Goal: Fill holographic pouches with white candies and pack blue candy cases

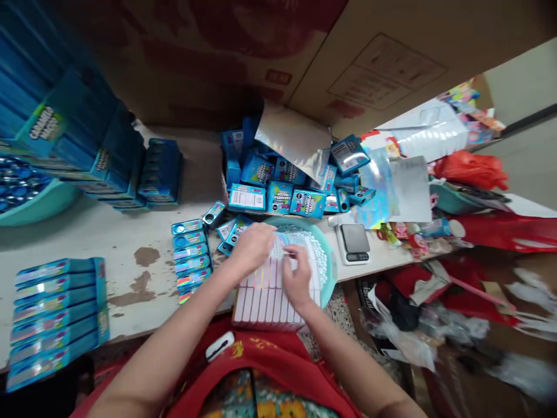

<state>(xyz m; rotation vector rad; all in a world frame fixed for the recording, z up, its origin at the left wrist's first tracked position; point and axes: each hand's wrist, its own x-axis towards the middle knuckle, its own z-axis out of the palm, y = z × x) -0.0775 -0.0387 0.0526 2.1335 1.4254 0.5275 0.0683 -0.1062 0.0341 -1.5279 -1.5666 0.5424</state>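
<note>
In the head view, the left hand (253,249) and right hand (298,280) bend over the far part of a pale block (263,305) of narrow strips, apparently arranging small pieces there; the next move probably calls for light fingertip placement. The block lies at five o'clock from the left hand, eight from the right. Both grips are curled; whether either pinches anything, I can't tell.

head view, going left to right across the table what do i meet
large box row → small box row → left hand → right hand → scale → red bag
</note>
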